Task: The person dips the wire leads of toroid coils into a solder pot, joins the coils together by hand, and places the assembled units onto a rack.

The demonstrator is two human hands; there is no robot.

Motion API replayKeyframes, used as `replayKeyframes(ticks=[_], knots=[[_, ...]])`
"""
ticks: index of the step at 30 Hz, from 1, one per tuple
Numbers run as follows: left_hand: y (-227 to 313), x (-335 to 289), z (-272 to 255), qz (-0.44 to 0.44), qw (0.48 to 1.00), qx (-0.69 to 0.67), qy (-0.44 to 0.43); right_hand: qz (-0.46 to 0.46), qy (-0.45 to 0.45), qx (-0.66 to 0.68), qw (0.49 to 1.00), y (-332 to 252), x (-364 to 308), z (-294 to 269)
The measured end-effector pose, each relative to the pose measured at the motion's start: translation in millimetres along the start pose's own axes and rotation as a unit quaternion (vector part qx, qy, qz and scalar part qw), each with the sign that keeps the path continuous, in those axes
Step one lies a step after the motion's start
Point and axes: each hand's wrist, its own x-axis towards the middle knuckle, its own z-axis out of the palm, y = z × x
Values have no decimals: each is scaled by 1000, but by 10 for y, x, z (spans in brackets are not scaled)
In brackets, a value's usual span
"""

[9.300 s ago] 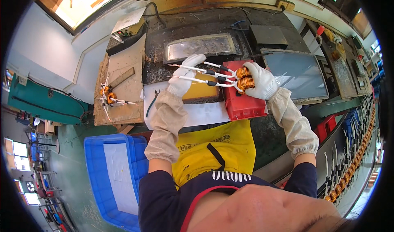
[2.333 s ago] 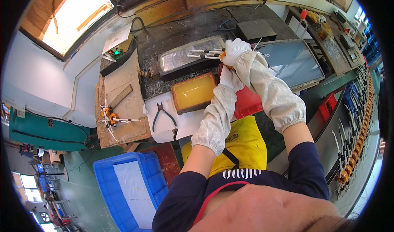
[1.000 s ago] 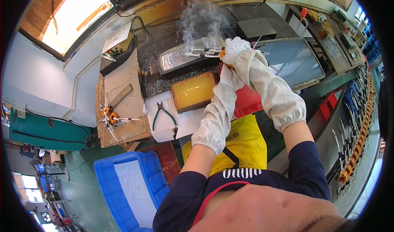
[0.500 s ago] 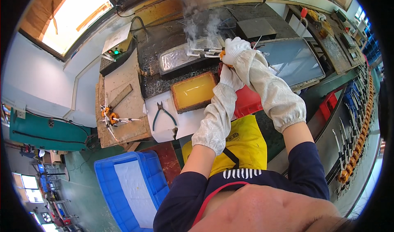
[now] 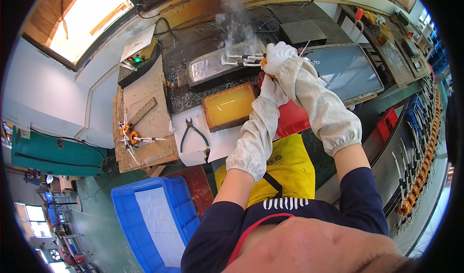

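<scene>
While the right hand [image 5: 280,58] clamps a copper coil [image 5: 264,64] by the right end of the metal tray [image 5: 205,82], white wires [image 5: 251,64] reach over it amid smoke [image 5: 239,26]. Loosened fingers could let the coil tip trayward; whether the left hand [image 5: 273,90] also grips cannot be told.

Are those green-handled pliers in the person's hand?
No, the pliers lie on the white sheet, while the right hand grips an orange coil and the left hand is close by.
</scene>
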Motion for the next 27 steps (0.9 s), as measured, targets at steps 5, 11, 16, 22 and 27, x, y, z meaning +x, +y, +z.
replayKeyframes(ticks=[5,11,16,22,27], knots=[[-21,0,-28,-26,1000,8,14,25,42,-2,999,48,-104,55],[-22,54,-152,-46,998,39,-16,52,74,46,995,113,-239,51],[-31,78,-106,-77,996,17,40,66,135,89,985,299,-407,191],[-121,-53,62,-112,985,127,26,104,181,202,957,524,-900,400],[-210,-95,218,-81,975,182,98,101,249,284,920,599,-1118,558]])
